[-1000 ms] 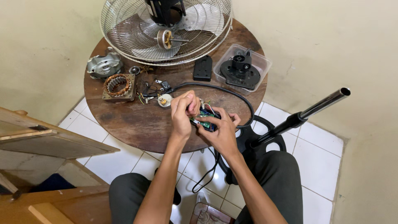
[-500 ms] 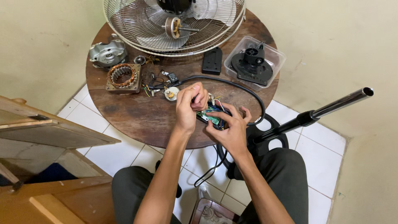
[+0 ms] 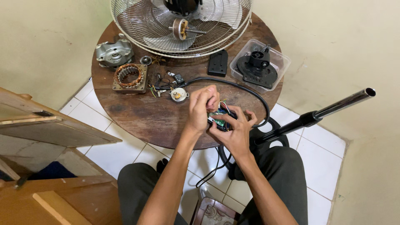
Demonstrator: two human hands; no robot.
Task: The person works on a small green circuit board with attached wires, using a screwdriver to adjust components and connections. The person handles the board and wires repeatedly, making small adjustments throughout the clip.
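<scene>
Both hands meet over the near edge of a round wooden table. My left hand and my right hand together grip a small green circuit board with coloured wires coming off it. My left fingers pinch the board from above while my right fingers cup it from below. A black cable loops from the table behind my hands and drops down past my knees. Just left of my left hand lies a small round motor part with thin wires.
A wire fan guard with blades stands at the table's back. A copper-wound stator, a metal motor housing, a flat black cover and a clear tray holding a black part lie around. A fan pole leans at right; wooden furniture at left.
The view has shifted so the table sits lower and closer. My hands stay together on the circuit board, with the fingers slightly rearranged around it.
</scene>
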